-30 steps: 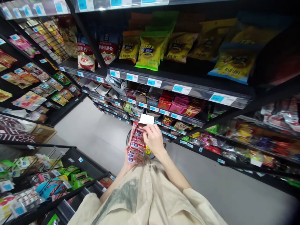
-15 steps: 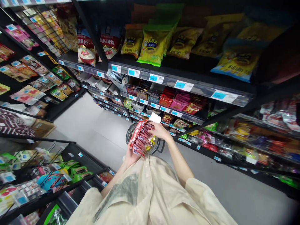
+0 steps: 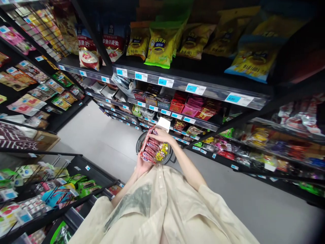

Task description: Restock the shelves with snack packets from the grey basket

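Over a dark basket [image 3: 139, 145] at my front, my left hand [image 3: 142, 165] supports the near end of an open red carton [image 3: 146, 139]. Small red-and-white snack packets [image 3: 150, 149] stand in a row inside it. A white flap [image 3: 164, 124] sticks out at the carton's far end. My right hand [image 3: 162, 136] reaches over the far packets, its fingers curled onto them; the fingertips are partly hidden. Yellow packets [image 3: 162, 152] show below and to the right of the carton, in the basket.
Shelves with price tags rise ahead, holding yellow snack bags [image 3: 162, 45] and, lower, red and pink boxes [image 3: 177, 102]. Racks of bagged snacks [image 3: 83, 184] flank me on the left. Grey floor [image 3: 96, 132] runs between the shelves.
My right hand has moved left and farther over the packets. The carton has tilted, so its red side shows less and more yellow packets appear. The view has shifted slightly.
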Demonstrator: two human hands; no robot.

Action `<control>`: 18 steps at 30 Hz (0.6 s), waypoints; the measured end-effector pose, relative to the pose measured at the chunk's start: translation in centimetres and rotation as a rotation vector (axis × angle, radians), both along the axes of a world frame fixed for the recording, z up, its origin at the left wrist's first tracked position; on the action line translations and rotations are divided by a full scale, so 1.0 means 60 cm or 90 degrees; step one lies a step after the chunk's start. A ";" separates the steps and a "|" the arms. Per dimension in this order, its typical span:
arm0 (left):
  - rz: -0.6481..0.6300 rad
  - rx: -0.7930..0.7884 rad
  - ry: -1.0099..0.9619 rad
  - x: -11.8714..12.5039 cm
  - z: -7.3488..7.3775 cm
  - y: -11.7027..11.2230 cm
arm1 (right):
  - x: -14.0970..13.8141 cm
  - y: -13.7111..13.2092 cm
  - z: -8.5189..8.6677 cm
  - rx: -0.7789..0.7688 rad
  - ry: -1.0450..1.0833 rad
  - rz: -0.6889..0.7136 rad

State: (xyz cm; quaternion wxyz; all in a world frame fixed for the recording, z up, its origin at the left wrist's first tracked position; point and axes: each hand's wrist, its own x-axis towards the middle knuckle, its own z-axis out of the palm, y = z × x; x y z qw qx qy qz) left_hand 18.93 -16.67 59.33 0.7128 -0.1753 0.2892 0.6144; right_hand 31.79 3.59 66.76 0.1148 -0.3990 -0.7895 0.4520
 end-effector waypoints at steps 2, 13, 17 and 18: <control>-0.001 -0.001 0.001 -0.003 -0.002 0.000 | -0.016 0.013 0.003 -0.029 -0.073 0.024; 0.088 -0.043 -0.020 -0.016 -0.017 -0.026 | -0.056 0.060 -0.012 -0.189 0.044 0.198; 0.108 -0.065 -0.016 -0.023 -0.015 -0.047 | -0.053 0.043 -0.004 -0.176 0.103 0.300; 0.110 -0.070 -0.015 -0.024 -0.015 -0.051 | -0.054 0.036 -0.001 -0.165 0.103 0.303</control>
